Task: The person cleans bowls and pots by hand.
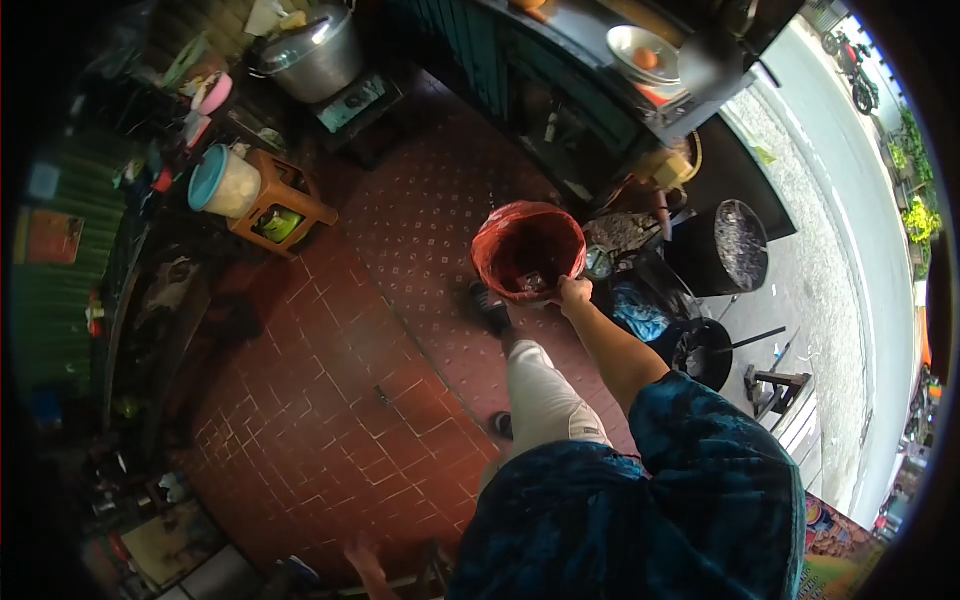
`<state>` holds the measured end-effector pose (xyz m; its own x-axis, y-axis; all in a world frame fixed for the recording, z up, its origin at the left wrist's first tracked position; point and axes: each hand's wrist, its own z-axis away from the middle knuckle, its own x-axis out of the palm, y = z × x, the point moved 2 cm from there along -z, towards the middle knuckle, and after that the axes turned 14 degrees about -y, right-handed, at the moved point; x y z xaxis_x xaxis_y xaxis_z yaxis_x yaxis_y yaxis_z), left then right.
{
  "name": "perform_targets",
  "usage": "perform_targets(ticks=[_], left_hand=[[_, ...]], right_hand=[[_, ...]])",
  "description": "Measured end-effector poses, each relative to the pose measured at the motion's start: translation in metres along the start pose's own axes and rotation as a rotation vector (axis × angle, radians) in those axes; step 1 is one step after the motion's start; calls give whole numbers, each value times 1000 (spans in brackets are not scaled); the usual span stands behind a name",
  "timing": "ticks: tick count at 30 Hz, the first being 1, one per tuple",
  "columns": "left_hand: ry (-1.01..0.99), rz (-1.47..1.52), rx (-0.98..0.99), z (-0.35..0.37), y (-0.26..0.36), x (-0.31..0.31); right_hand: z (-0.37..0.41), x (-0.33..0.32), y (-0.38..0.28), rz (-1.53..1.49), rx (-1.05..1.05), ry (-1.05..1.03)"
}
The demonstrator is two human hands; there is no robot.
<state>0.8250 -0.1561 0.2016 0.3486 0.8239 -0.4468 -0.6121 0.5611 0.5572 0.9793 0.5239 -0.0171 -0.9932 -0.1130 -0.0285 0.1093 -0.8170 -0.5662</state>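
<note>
My right hand [574, 292] grips the near rim of a round red bin [490, 262], with the arm stretched forward. The bin looks lined with a red plastic bag folded over its rim. It is tipped so that I look into its dark inside, where a small pale scrap shows low down. My left hand [365, 556] is at the bottom edge, blurred, with its fingers apart and nothing seen in them. It is over the tiled floor, well away from the bin. A stool or chair leg [432, 565] is close to its right.
A black bucket [722, 248], a black pan [700, 352] and a blue plastic bag [640, 310] stand right of the bin. An orange stool [290, 205] bears a blue-lidded tub [222, 180]. A large pot [315, 60] stands behind. A counter holds a bowl [630, 45]. The street [850, 160] lies right.
</note>
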Motion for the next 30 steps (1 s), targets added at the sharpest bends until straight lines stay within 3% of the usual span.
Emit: perform_targets(ticks=[3,7,10,15,17,19,22,23,25,26,27,28,30], left_hand=[[-243,-183,-128,-3,-15,17],[-304,-240,-547,18,-16,86],[-302,-279,-719,19,8,122],[-279,-307,-863,6,63,140],[-261,-307,-881,0,84,133],[-259,-296,-885,-2,99,128],[-285,-248,-847,3,103,112],[-290,-200,-821,8,100,103],[-303,-48,-748,23,50,55],[-252,-80,-807,14,95,86],[-201,-108,-867,3,148,125],[-243,-178,-854,-2,164,133],[-213,-19,-780,7,140,126]], right_hand=[[-107,37,26,-217,4,26],[-209,83,44,-165,92,83],[-249,120,18,-131,159,130],[-396,124,52,-366,-65,128],[-410,132,35,-367,-69,125],[-425,129,21,-475,-12,-225],[-408,118,24,-197,47,-251],[-397,116,24,-237,147,-277],[-353,132,30,-135,259,-285],[-341,132,40,-123,289,-373],[-331,128,49,-163,357,-203],[-328,122,63,-99,363,-204],[-307,137,66,-168,445,-123]])
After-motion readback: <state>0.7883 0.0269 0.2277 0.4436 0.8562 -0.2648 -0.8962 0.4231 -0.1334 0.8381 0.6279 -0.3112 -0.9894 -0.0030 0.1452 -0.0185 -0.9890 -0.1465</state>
